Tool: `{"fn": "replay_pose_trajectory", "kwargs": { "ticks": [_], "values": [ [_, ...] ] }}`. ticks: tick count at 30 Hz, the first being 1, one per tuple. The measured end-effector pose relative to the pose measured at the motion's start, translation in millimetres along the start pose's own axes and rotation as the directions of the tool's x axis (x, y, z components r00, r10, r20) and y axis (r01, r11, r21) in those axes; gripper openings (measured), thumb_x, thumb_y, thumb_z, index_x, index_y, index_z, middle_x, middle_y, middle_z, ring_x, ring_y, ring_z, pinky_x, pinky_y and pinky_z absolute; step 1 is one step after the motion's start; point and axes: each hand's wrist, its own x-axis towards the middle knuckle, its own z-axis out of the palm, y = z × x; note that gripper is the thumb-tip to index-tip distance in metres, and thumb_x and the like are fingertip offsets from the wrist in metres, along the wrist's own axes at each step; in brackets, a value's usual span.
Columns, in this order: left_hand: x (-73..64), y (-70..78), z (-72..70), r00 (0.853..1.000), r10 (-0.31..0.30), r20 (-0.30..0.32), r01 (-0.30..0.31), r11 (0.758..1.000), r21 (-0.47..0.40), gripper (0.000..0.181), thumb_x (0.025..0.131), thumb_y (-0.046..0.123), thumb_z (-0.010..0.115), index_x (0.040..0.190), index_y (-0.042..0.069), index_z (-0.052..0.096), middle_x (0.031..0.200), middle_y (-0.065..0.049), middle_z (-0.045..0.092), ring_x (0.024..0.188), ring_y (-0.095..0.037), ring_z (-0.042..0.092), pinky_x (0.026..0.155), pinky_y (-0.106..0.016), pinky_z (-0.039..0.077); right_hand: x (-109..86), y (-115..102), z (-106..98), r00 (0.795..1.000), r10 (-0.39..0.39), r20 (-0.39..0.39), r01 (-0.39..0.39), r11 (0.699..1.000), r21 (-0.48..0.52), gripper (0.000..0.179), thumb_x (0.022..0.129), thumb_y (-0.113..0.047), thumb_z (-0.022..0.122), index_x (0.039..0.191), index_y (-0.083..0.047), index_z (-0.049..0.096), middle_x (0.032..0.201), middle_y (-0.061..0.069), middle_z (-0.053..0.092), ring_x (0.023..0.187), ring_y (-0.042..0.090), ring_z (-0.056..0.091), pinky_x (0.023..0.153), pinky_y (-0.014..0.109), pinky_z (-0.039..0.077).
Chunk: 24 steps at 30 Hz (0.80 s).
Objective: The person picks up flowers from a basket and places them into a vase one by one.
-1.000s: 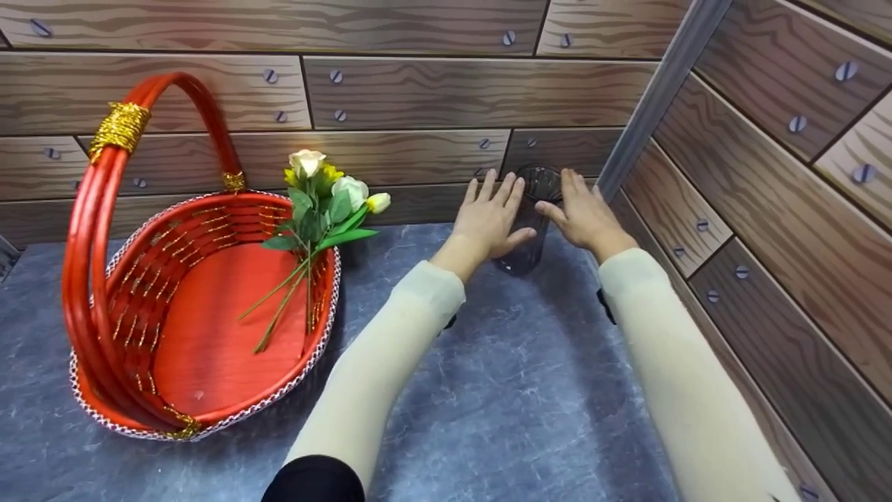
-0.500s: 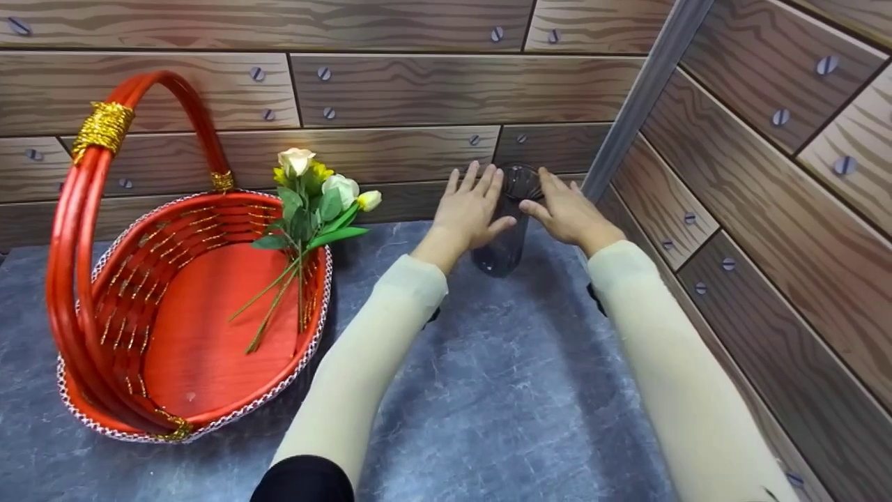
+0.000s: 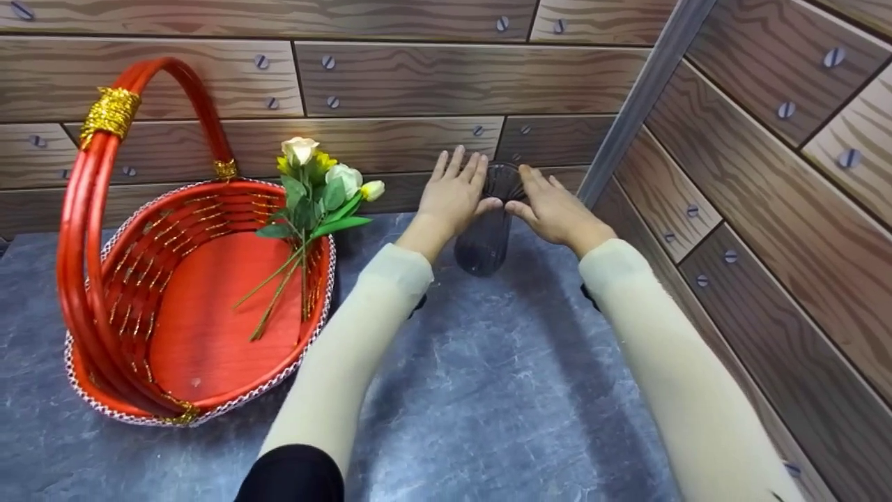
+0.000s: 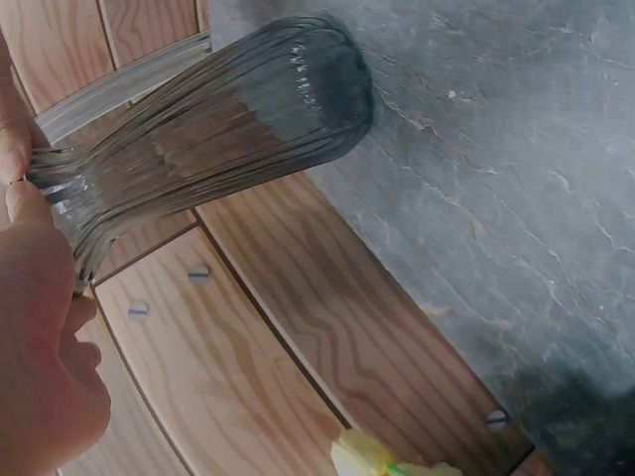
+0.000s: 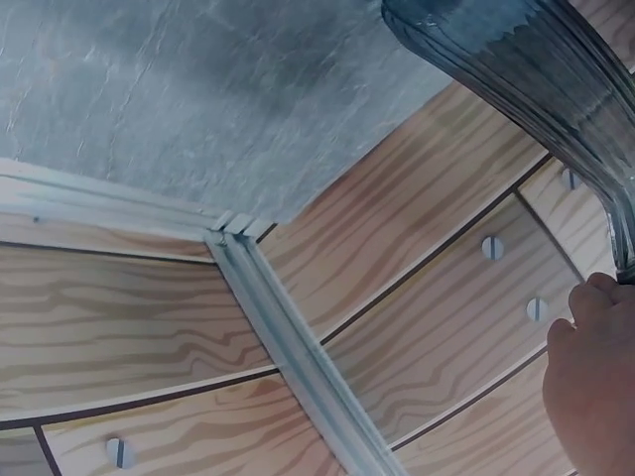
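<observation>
A tall, dark see-through glass vase (image 3: 481,247) with a ribbed body and flared rim stands near the back wall, between both hands. My left hand (image 3: 449,199) lies along its left side near the neck, fingers straight and slightly spread. On the other side my right hand (image 3: 561,213) presses the neck, its fingers mostly extended. Both thumbs come in front of the neck, their tips close together. From the left wrist view, the left hand (image 4: 45,327) is at the rim of the vase (image 4: 228,114). The right hand (image 5: 600,367) shows at the vase's (image 5: 526,69) neck in the right wrist view.
To the left, a red woven basket (image 3: 202,335) with a tall handle stands on the grey marbled table (image 3: 481,390). Artificial flowers (image 3: 320,188) lie across its rim, stems inside. Wood-patterned panels (image 3: 446,77) rise behind and along the right side, meeting at a grey strip (image 3: 641,90).
Both hands have moved left with the vase, bringing it nearer the basket and away from the corner. The thumbs have drawn closer together in front of the neck. The view has shifted slightly.
</observation>
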Motion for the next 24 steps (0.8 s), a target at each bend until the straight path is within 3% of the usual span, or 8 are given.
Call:
{"fn": "replay_pose_trajectory", "kwargs": {
  "ticks": [11,17,24],
  "values": [
    [-13.9,-17.5,-6.1,1.000,0.023,-0.006,-0.023,1.000,0.019,0.085,0.099,0.066,0.020,0.161,0.008,0.008,0.168,-0.006,0.012,0.155,-0.026,-0.005,0.125,-0.042,-0.005,3.6,-20,-2,1.000,-0.006,-0.008,0.006,1.000,0.013,0.086,0.102,-0.061,0.029,0.160,-0.003,0.001,0.167,0.017,0.004,0.154,0.036,0.006,0.125,0.049,0.008],
    [-29.9,-22.7,-0.1,1.000,0.029,-0.010,-0.030,0.999,-0.034,0.084,0.102,0.062,0.023,0.160,0.004,0.008,0.168,-0.011,0.010,0.155,-0.026,-0.002,0.126,-0.038,0.000,-1.6,-33,5,1.000,-0.012,-0.004,0.012,1.000,0.017,0.087,0.102,-0.061,0.029,0.160,-0.003,0.001,0.166,0.019,0.004,0.152,0.042,0.009,0.123,0.054,0.012],
    [-48.1,-28.8,3.9,0.998,0.039,-0.050,-0.041,0.998,-0.037,0.083,0.102,0.060,0.026,0.159,0.001,0.014,0.166,-0.015,0.016,0.155,-0.028,0.003,0.126,-0.039,0.004,-4.8,-49,13,0.997,-0.061,-0.041,0.060,0.998,-0.020,0.084,0.103,-0.058,0.031,0.159,0.001,0.008,0.166,0.019,0.009,0.153,0.035,0.011,0.125,0.048,0.014]
  ]
}}
